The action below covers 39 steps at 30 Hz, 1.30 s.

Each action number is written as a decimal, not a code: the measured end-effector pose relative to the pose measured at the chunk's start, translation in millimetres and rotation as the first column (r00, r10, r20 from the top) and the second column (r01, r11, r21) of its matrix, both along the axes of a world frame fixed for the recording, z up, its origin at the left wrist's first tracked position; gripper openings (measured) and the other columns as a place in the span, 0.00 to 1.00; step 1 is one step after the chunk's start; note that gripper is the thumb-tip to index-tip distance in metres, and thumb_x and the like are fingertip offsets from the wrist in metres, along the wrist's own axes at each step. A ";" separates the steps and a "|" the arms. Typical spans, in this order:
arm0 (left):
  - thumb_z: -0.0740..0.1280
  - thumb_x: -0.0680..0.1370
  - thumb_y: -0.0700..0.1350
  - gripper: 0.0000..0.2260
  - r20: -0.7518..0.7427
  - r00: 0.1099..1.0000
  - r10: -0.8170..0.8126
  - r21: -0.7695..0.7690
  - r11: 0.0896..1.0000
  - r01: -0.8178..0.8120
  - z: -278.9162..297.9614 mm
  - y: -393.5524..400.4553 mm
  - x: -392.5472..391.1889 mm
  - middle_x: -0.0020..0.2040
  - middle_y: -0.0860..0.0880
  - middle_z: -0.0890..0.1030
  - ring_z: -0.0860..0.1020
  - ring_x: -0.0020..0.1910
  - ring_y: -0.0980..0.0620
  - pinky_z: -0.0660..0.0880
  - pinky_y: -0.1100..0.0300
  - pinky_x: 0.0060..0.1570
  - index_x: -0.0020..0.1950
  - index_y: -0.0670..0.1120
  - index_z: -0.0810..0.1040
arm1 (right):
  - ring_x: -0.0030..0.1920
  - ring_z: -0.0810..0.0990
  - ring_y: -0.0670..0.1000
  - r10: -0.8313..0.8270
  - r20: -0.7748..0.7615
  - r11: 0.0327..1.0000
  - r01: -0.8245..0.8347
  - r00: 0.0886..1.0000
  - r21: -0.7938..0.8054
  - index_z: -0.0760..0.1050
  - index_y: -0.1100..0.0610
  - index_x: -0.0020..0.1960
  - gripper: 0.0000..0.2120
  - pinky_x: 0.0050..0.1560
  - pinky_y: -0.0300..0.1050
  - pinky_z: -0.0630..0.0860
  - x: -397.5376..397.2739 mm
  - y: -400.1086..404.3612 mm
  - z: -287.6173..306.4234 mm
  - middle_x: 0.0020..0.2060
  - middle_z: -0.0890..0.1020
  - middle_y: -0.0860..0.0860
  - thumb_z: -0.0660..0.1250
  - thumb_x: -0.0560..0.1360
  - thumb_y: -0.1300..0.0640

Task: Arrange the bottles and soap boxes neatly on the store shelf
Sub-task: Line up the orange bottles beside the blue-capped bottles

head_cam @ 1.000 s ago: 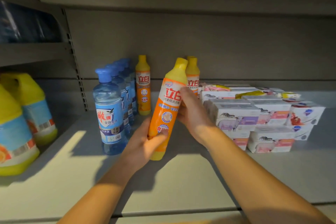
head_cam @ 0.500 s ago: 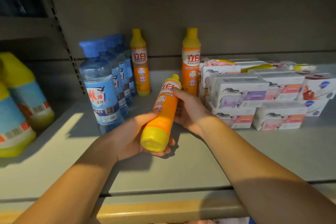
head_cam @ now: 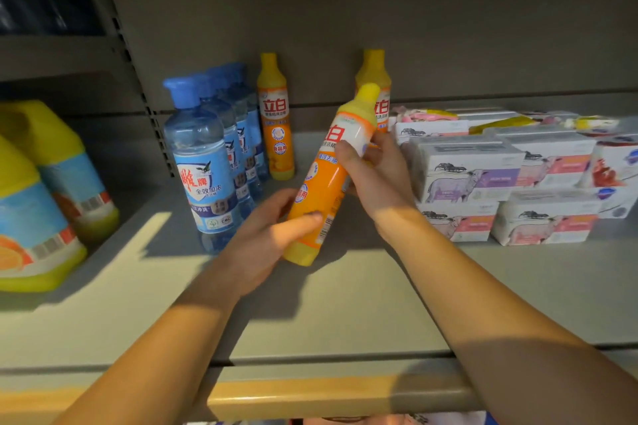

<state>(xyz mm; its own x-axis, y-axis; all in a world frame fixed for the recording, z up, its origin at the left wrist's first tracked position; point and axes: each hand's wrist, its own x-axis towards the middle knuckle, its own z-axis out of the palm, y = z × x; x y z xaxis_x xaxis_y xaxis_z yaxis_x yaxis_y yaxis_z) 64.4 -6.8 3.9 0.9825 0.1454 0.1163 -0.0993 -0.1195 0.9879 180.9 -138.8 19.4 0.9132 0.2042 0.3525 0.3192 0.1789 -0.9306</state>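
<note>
An orange dish-soap bottle [head_cam: 324, 183] with a yellow cap is tilted in the air above the grey shelf [head_cam: 345, 304]. My left hand [head_cam: 266, 238] grips its lower end and my right hand [head_cam: 376, 176] grips its upper part. Two more orange bottles stand at the back: one [head_cam: 275, 117] to the left, one [head_cam: 378, 86] partly hidden behind the held bottle. A row of blue bottles [head_cam: 203, 162] stands left of them. Stacked white soap boxes [head_cam: 466, 169] fill the right side.
Large yellow jugs [head_cam: 38, 203] stand on the neighbouring shelf section at the far left, past a perforated upright [head_cam: 148, 107]. Loose sachets [head_cam: 428, 114] lie on top of the back boxes. The shelf's front edge carries a yellow price strip [head_cam: 310, 397].
The held bottle was laid nearly flat with its base toward me half a second ago; now it is raised toward upright again, cap pointing up and to the right. Both hands stayed on it.
</note>
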 end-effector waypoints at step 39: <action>0.64 0.72 0.53 0.22 -0.119 0.943 -0.310 -0.555 0.808 0.196 2.8 2.6 -4.6 0.49 0.37 0.83 0.81 0.36 0.42 0.79 0.54 0.34 0.61 0.43 0.76 | 0.55 0.83 0.54 0.167 -0.071 0.986 -0.165 0.983 0.036 0.69 0.43 0.69 0.29 0.53 0.59 0.81 1.3 -3.1 1.6 0.59 0.81 0.52 0.69 0.69 0.43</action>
<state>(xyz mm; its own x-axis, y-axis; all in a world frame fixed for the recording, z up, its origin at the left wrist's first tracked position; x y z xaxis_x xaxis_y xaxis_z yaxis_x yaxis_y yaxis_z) 59.8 -4.2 6.7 0.9863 -0.1293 -0.1020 0.1484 0.4285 0.8913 182.1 -141.8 21.0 0.8911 0.3457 0.2939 0.2134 0.2522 -0.9438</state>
